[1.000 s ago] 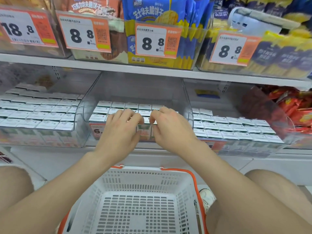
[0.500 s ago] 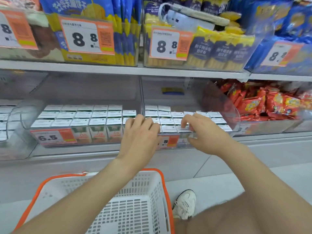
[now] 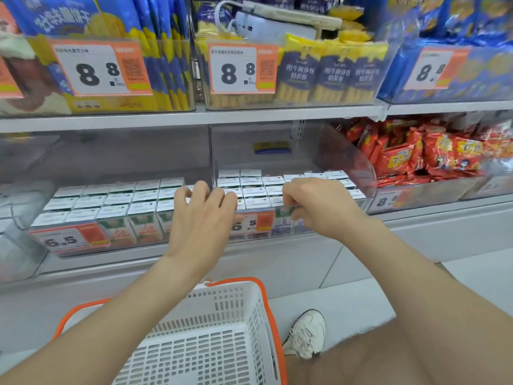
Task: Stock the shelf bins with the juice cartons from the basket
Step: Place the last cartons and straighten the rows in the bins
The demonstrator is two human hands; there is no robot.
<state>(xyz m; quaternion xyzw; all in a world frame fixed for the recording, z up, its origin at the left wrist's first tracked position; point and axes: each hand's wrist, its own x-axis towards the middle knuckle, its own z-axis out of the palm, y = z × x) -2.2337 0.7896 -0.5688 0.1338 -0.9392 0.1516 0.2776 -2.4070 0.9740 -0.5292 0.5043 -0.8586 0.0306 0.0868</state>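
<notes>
A shop aisle with grey metal shelving; the lower shelf carries clear plastic bins side by side, and a clear divider (image 3: 211, 151) marks where two of them meet.

Left of the divider, the left bin's juice cartons (image 3: 116, 201) stand upright in tight rows. Their long axes are vertical, their white tops face up and their green and orange printed faces look out toward the aisle. Right of the divider, the right bin's cartons (image 3: 255, 187) stand the same way, and the rows run back from the bin's front wall.

The left hand (image 3: 202, 218) lies across the foot of the divider, palm down, its fingers straight and slightly spread over the carton tops on both sides. The right hand (image 3: 322, 207) is further right of the divider at the front of the right bin. Its fingers and thumb curl down and pinch the top of a front carton (image 3: 288, 212), which stands upright behind the bin wall; blur softens the detail there.

An orange and white price tag (image 3: 251, 225) reading 6.5 sits just right of the divider's base, partly covered by the left hand. Below the divider, nearer the person, is the white basket (image 3: 222, 329) with an orange rim, and a white shoe (image 3: 306, 334) is beside it. Above the divider, the upper shelf holds blue and yellow biscuit bags (image 3: 155, 45). Far right of it lie red snack bags (image 3: 416, 154).
</notes>
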